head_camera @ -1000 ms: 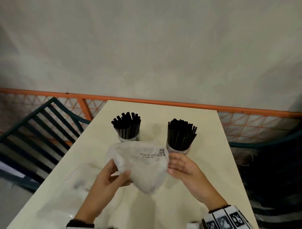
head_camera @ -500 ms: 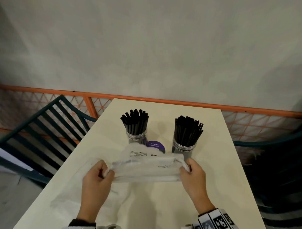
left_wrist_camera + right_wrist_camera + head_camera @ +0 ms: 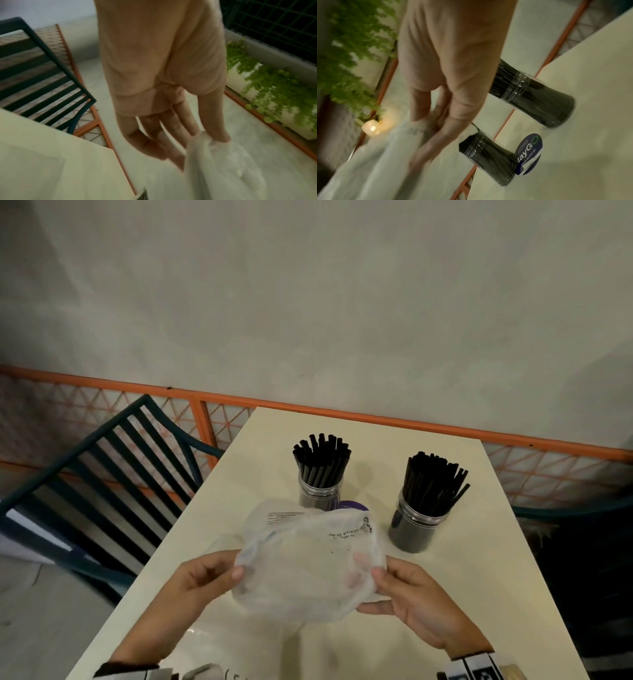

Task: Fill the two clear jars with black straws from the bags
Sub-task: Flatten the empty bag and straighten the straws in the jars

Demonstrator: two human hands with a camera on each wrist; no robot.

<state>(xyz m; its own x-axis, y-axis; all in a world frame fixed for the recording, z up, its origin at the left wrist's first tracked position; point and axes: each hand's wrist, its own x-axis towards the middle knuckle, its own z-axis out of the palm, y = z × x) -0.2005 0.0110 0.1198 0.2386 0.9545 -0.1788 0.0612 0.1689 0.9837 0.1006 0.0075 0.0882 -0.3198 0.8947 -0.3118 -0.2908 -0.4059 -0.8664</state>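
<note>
Two jars, head view: left jar (image 3: 320, 487) and right jar (image 3: 415, 523) upright and well apart on the cream table (image 3: 479, 594), each packed with black straws (image 3: 432, 479) fanning above the rim.
Bag, head view: clear plastic bag (image 3: 308, 563), crumpled and seemingly empty, held up over the table nearer than the jars, hiding the left jar's base.
Left hand, head view: left hand (image 3: 202, 578) pinching the bag's left edge, thumb in front.
Right hand, head view: right hand (image 3: 416, 597) curled round the bag's right edge, fingertips seen through the film.
Surroundings, head view: dark slatted chair (image 3: 102, 474) left of the table, orange railing (image 3: 376, 419) behind, plain wall above.
Left wrist view only: hanging green plants (image 3: 267, 86) along a white ledge; left hand (image 3: 163, 81) from behind, thumb and fingers (image 3: 173, 121) closed on the bag (image 3: 223, 169); jars out of frame.
Right wrist view only: round purple sticker (image 3: 529, 152) on the table, touching the base of one jar (image 3: 489, 158), barely peeking above the bag in the head view; other jar (image 3: 537, 100) beyond; right hand (image 3: 453, 67) gripping the bag (image 3: 376, 162); a small glowing lamp (image 3: 370, 127) below more greenery. Picture blurred.
</note>
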